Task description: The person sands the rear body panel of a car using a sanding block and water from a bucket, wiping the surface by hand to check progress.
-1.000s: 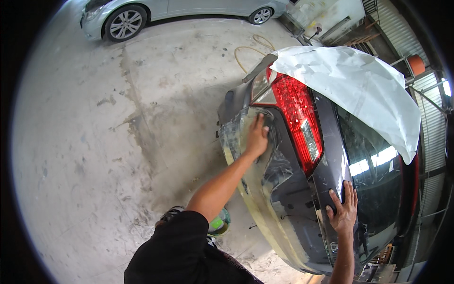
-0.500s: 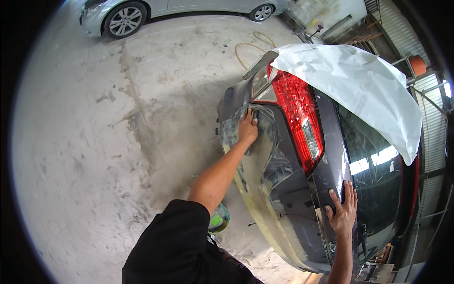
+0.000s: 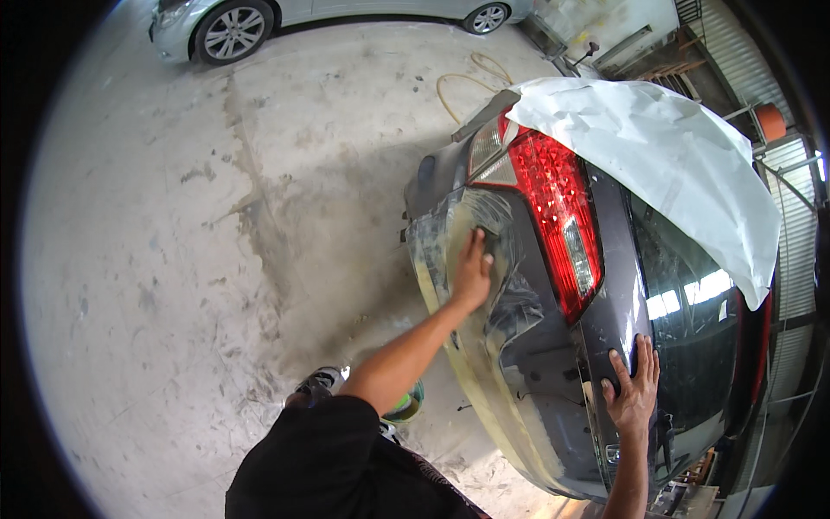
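Note:
My left hand (image 3: 473, 278) presses onto the rear bumper (image 3: 519, 424) of a dark grey car, below the red and clear tail light (image 3: 558, 225). Its fingers close over a dark sanding block (image 3: 488, 235), mostly hidden beneath the hand. Around it the bumper's paint is rubbed down to dull beige and grey patches with wavy edges. Spread flat, my right hand (image 3: 632, 391) rests on the trunk lid (image 3: 612, 298) beside the rear window (image 3: 692, 346) and holds nothing.
A white sheet (image 3: 657, 156) covers the far part of the car. Below my left arm are a bucket (image 3: 411, 406) with something green and a shoe (image 3: 322, 381). A silver car (image 3: 346, 9) stands at the back, with a yellowish hose (image 3: 450, 99) on the dusty concrete floor (image 3: 156, 285).
My left hand has moved down the bumper, toward me and slightly right, away from the tail light's corner. My right hand stays on the trunk lid. A shoe has come into view.

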The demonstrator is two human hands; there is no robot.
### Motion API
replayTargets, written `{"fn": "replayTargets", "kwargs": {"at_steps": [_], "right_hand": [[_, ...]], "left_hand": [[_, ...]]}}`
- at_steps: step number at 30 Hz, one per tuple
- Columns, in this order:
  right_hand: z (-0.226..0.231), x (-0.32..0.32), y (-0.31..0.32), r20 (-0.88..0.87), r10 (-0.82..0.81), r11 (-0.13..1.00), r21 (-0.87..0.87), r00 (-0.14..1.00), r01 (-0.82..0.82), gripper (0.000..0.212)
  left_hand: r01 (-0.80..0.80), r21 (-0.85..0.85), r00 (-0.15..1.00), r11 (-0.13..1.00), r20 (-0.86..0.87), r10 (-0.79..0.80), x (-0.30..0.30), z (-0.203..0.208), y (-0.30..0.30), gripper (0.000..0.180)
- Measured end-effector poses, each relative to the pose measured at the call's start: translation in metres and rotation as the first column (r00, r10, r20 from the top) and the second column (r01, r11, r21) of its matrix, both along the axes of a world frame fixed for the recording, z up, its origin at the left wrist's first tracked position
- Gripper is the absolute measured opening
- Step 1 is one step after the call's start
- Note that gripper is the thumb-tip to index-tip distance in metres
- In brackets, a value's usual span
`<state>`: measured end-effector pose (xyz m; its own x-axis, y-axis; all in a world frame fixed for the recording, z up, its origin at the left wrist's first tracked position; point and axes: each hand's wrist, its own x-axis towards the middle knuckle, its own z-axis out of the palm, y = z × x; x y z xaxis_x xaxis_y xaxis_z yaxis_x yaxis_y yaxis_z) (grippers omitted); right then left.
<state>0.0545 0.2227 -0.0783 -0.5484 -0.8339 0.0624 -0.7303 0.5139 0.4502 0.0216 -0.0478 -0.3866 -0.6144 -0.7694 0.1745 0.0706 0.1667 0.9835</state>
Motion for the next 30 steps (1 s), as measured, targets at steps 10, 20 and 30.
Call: {"fn": "replayTargets", "kwargs": {"at_steps": [10, 20, 30], "right_hand": [[0.005, -0.001, -0.003, -0.002, 0.014, 1.0, -0.006, 1.0, -0.014, 0.058], [0.003, -0.004, -0.003, -0.006, 0.019, 1.0, 0.004, 1.0, -0.019, 0.054], [0.002, -0.003, -0.003, 0.002, 0.022, 1.0, 0.007, 1.0, -0.022, 0.048]], "left_hand": [[-0.011, 0.046, 0.995, 0.999, 0.097, 0.006, -0.014, -0.01, -0.036, 0.056], [0.027, -0.047, 0.999, 0.999, -0.03, -0.028, -0.022, -0.007, -0.065, 0.053], [0.098, -0.008, 0.991, 0.995, 0.089, -0.097, -0.031, -0.004, -0.102, 0.054]]}}
